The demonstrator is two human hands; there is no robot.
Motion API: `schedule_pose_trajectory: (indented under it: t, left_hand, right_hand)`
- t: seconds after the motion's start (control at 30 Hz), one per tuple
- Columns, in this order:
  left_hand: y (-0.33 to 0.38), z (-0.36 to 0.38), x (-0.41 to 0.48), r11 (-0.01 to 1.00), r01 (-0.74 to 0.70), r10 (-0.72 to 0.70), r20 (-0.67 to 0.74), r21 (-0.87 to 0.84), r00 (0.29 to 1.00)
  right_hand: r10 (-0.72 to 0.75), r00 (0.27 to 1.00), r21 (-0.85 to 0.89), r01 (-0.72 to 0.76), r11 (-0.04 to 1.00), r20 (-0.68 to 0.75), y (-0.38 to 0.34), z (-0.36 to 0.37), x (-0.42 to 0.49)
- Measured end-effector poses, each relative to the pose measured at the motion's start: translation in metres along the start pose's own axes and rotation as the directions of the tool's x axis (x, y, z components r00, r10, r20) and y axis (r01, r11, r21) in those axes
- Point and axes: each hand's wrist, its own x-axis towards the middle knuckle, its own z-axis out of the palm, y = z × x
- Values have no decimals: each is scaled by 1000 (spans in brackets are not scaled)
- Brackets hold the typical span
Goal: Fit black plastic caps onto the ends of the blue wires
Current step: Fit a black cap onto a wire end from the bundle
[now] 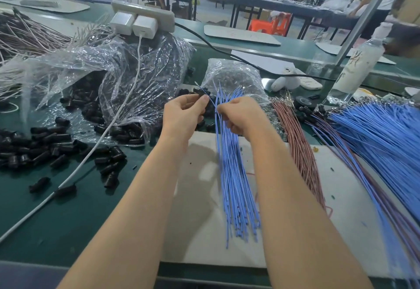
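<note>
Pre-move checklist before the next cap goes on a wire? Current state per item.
1. Black cap pinched in the left hand: ok.
2. Bundle of blue wires gripped by the right hand, upper ends fanned out: ok.
3. One wire end separated and lined up with the cap's opening: cannot tell, too small and partly hidden by the fingers.
4. Loose black caps within view on the green mat to the left: ok.
5. White cable runs through the caps, apart from both hands: ok.
</note>
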Motion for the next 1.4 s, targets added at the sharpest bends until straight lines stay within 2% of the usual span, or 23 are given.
schedule_pose_trajectory:
  t: [0.07,0.1,0.2,0.23,0.27,0.3,0.37,0.43,0.5,0.6,0.7,0.8,0.87,1.0,1.17,1.23,1.3,1.4]
  left_hand:
    - [3,6,-3,991,96,-86,98,-95,991]
    - [5,9,-5,979,147,-121,182,-140,976]
    - [5,20,-12,927,278,-135,470,-250,873]
    - [4,24,-14,908,313,-115,553,-278,825]
    - [3,28,-16,893,341,-96,617,-293,781]
    - [0,33,-17,889,357,-90,655,-287,751]
    - [-9,43,-18,900,353,-115,643,-256,757]
    - [-21,54,-18,917,316,-140,547,-242,825]
    - [-32,61,-19,961,209,-119,414,-179,902]
    - [-40,64,-18,996,-62,45,240,66,970]
    - [-39,63,-17,936,-247,198,206,251,958]
    - [-39,59,-18,843,-349,289,205,410,935]
    - [-38,57,-18,805,-379,310,221,455,925]
    - [-35,53,-19,780,-420,313,292,464,904]
    - [-33,49,-19,745,-460,310,359,483,880]
    - [-34,48,-19,737,-465,312,363,491,878]
    - [-34,48,-20,735,-459,313,351,499,882]
    - [-33,48,-20,727,-459,323,336,510,885]
  right_hand:
    - [-63,998,276,69,959,-28,-4,-18,-9]
    - [-107,992,414,125,902,-67,-5,-27,-14]
    - [-217,967,765,240,598,-133,1,-51,-25]
    - [-245,961,832,239,500,-129,6,-55,-27]
    - [-251,959,852,238,466,-130,11,-58,-27]
    - [-226,964,830,241,503,-142,18,-58,-27]
    - [-138,973,689,227,688,-183,33,-50,-23]
    - [-98,975,537,192,821,-198,49,-36,-19]
    - [-103,984,462,161,872,-147,63,-24,-16]
    - [-165,984,447,179,876,-70,68,-18,-13]
    - [-190,975,431,223,875,-118,65,-20,-10]
    - [-178,954,302,247,921,-240,68,-22,-10]
    - [-195,943,245,264,933,-271,70,-25,-10]
    - [-240,950,289,291,912,-201,72,-32,-12]
    - [-219,967,291,248,924,-129,75,-43,-14]
    - [-232,964,207,256,944,-133,76,-42,-14]
    - [-263,951,43,273,961,-162,75,-37,-13]
    - [-291,923,-132,266,955,-252,75,-31,-10]
